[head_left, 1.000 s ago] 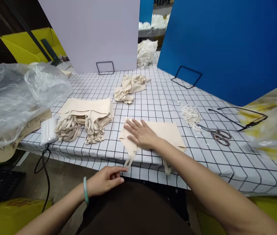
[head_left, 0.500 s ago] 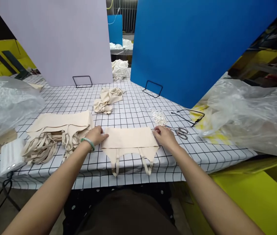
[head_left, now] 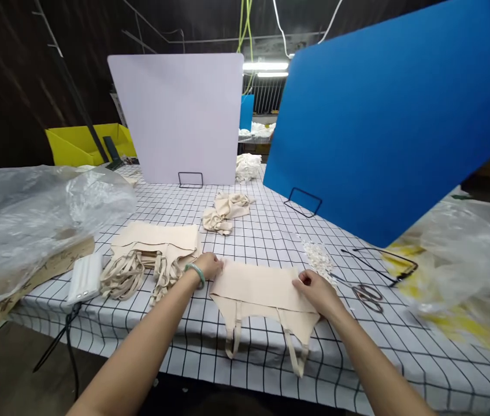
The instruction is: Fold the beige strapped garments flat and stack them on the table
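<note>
A beige strapped garment [head_left: 259,289] lies flat near the front edge of the checked table [head_left: 266,231], its two straps hanging over the edge. My left hand [head_left: 209,266], with a green bangle on the wrist, pinches the garment's upper left corner. My right hand [head_left: 314,291] grips its right edge. To the left sits a stack of the same beige garments [head_left: 155,245] with loose straps spilling forward.
A crumpled beige garment [head_left: 225,208] lies further back. White scraps [head_left: 319,257] and scissors [head_left: 368,295] sit to the right. A white power bank [head_left: 84,277] is at left. Plastic bags [head_left: 32,214] flank both sides. Lilac [head_left: 178,115] and blue [head_left: 379,127] boards stand behind.
A second ago my right hand pressed the garment flat while the left held a strap below the table edge. Now both hands hold its two sides. The camera has tilted up.
</note>
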`<state>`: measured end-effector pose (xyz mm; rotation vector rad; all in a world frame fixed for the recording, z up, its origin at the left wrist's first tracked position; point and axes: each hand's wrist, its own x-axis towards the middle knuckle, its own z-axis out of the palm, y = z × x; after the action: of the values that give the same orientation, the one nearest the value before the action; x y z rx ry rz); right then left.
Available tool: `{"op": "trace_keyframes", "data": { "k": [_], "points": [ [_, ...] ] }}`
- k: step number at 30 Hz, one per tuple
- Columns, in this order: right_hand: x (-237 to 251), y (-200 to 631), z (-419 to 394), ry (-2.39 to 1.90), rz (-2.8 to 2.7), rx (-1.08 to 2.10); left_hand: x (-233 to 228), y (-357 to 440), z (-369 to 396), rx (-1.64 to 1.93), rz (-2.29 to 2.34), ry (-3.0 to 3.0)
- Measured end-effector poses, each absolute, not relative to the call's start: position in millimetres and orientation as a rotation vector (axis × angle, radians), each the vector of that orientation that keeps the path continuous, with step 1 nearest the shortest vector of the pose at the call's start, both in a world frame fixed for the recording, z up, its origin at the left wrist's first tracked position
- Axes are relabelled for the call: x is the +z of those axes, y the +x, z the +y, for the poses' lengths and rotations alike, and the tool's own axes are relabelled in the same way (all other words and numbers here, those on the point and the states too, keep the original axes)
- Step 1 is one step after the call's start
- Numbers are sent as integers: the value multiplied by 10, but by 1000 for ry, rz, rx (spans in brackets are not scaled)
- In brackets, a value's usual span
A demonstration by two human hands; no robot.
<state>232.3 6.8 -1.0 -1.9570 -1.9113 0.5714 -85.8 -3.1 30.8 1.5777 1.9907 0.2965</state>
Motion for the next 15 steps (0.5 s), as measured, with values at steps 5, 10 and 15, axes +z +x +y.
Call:
{"op": "trace_keyframes", "data": {
  "k": [5,10,15],
  "points": [
    [-67,2348,119,-2001,-1757,610,267,-857,17,330,2025,1561],
    [-14,2357,148,-2026,-1727,726,252,-797,54,348,1936,1544],
    [155,2393,8,-1647,-1493,985,273,-706,-204,613,1819,1492]
  ]
}}
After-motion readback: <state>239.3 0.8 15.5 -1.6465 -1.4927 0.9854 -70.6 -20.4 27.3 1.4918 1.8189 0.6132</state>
